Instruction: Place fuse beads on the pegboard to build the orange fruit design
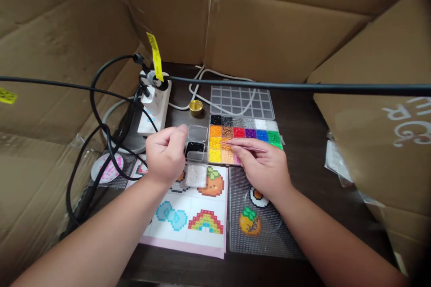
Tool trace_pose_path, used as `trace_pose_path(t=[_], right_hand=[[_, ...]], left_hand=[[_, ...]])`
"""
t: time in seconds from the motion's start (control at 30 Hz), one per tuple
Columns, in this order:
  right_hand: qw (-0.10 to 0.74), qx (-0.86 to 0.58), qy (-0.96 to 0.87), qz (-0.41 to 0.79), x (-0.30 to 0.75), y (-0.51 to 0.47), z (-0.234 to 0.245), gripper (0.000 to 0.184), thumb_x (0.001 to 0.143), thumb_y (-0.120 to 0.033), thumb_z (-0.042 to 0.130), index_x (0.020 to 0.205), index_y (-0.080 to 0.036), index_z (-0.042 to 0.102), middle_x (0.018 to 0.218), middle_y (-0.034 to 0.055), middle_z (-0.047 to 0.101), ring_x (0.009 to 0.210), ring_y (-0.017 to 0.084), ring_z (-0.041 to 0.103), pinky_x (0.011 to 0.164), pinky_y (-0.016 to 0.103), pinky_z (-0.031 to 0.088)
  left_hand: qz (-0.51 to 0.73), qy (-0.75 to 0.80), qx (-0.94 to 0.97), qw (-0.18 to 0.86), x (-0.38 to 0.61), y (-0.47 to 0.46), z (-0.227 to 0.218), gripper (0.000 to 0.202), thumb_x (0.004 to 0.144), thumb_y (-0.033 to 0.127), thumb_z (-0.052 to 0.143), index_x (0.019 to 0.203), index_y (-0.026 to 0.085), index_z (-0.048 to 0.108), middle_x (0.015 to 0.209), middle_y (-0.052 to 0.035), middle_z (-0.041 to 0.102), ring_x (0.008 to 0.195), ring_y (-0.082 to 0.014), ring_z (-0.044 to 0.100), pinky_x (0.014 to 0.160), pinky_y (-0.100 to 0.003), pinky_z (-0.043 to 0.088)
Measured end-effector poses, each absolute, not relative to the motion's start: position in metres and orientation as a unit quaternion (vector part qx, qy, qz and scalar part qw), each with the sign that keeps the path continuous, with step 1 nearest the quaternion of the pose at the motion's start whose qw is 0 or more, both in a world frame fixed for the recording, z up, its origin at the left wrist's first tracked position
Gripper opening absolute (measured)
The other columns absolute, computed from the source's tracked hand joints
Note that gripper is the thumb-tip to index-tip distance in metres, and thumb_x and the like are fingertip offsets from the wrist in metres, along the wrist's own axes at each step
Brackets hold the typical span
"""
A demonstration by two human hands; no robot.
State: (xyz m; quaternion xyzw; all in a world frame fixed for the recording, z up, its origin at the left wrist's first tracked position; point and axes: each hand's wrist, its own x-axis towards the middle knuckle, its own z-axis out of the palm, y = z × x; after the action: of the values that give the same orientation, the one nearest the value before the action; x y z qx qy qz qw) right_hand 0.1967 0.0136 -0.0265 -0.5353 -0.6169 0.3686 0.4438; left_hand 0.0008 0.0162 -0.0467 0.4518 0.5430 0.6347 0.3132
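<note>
My right hand (pixel 264 166) pinches thin pink tweezers (pixel 240 145), their tip over the orange and yellow compartments of a bead organiser box (pixel 244 133). My left hand (pixel 165 152) is curled, thumb and fingers closed near a small clear box of black beads (pixel 195 147); what it holds, if anything, is hidden. A small box of white beads (pixel 196 175) sits just in front. Below lie a pattern sheet (pixel 188 215) with fruit and rainbow designs and a clear pegboard (pixel 259 228) carrying a bead orange and an egg shape.
The organiser's clear lid (pixel 241 102) lies behind it, beside a small gold tin (pixel 195 107). A white power strip (pixel 153 107) with black cables sits at the left. A black cable (pixel 303 87) crosses the view. Cardboard walls (pixel 269 22) surround the dark table.
</note>
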Motion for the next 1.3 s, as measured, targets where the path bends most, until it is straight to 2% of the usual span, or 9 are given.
trace_pose_path(t=[0.6,1.3], right_hand=[[0.412,-0.53,-0.644,0.367,0.1947,0.0151,-0.0317,0.012,0.083,-0.023,0.065,0.086,-0.021,0.077,0.089,0.0044,0.079,0.084,0.02,0.075,0.079,0.034,0.062],[0.449,-0.551,-0.619,0.333,0.1963,0.0107,-0.024,0.011,0.081,-0.02,0.068,0.083,-0.022,0.078,0.084,0.003,0.078,0.075,0.018,0.074,0.067,0.028,0.063]], left_hand=[[0.638,0.543,0.441,0.322,0.0027,0.0159,-0.0438,0.05,0.083,0.034,0.059,0.05,0.018,0.026,0.05,0.0033,0.021,0.046,-0.0076,0.023,0.045,-0.028,0.018],[0.635,0.531,0.454,0.331,0.0036,0.0152,-0.0414,0.05,0.085,0.033,0.056,0.05,0.018,0.024,0.049,0.0031,0.022,0.047,-0.0075,0.023,0.045,-0.028,0.018]])
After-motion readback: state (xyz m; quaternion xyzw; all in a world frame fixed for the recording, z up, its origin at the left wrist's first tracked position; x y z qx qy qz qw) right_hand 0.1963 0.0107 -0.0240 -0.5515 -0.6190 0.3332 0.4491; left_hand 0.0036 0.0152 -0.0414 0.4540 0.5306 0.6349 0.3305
